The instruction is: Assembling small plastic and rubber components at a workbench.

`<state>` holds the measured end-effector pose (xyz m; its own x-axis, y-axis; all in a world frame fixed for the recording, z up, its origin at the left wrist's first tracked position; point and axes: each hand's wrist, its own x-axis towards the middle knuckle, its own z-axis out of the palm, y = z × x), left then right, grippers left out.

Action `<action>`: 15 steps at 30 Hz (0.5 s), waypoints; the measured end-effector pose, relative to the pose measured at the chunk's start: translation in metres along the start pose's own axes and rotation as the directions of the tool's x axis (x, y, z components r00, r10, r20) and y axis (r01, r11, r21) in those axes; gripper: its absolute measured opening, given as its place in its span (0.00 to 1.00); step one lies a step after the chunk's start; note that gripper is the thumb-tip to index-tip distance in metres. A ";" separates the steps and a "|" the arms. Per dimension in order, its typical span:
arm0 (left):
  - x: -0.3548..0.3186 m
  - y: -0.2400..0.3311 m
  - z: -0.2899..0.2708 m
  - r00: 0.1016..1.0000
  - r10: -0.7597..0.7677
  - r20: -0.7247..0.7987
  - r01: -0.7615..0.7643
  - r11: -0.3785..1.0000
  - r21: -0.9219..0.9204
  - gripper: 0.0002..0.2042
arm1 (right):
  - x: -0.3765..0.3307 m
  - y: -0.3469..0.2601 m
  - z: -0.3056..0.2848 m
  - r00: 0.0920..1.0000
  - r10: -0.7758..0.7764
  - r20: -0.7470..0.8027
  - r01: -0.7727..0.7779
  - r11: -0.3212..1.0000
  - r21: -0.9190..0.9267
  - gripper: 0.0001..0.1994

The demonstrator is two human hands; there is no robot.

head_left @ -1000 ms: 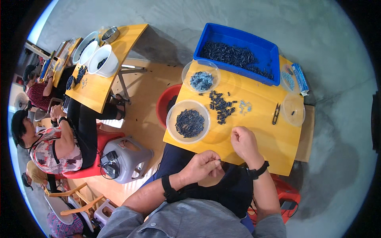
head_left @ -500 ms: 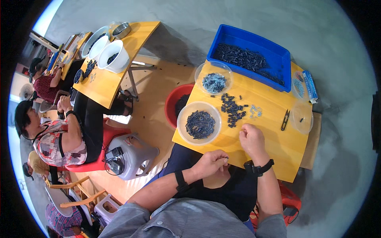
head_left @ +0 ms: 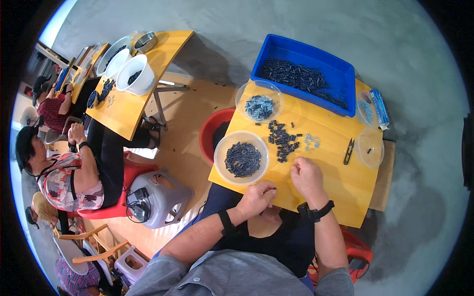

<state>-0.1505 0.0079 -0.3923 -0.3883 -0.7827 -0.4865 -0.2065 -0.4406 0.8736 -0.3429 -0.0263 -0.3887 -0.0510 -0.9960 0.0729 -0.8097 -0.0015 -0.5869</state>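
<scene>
My left hand (head_left: 257, 198) is closed in a pinch on a small black piece (head_left: 274, 188), just over the near edge of the yellow table. My right hand (head_left: 307, 176) rests by the table's near side with its fingers curled together; what they hold, if anything, is hidden. Left of it, near my left hand, a round translucent tub (head_left: 266, 165) holds many small black pieces (head_left: 243, 159). Beyond my hands lies a loose pile of black pieces (head_left: 282, 141), with a scatter of small pale pieces (head_left: 311, 141) beside it.
A blue tray (head_left: 348, 74) of black pieces stands at the back. Near it are a clear bowl (head_left: 259, 107) of pale blue pieces, thread snips (head_left: 349, 152), a shallow clear dish (head_left: 377, 148) and a blue-white box (head_left: 380, 111). A red basin (head_left: 206, 133) is left; a co-worker (head_left: 74, 172) sits farther left.
My left hand has risen slightly toward the tub, still pinching the small black piece. My right hand stays curled in nearly the same place. The whole view has shifted slightly.
</scene>
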 end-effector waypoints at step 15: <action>0.004 0.005 -0.004 1.000 0.008 0.024 -0.011 0.996 0.092 0.08 | 0.077 -0.001 -0.016 0.985 -0.077 -0.154 0.077 0.997 -0.005 0.04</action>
<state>-0.1497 0.0015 -0.3898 -0.4111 -0.7758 -0.4788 -0.2840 -0.3901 0.8759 -0.3556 -0.1018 -0.3697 -0.0781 -0.9674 0.2409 -0.8139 -0.0777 -0.5758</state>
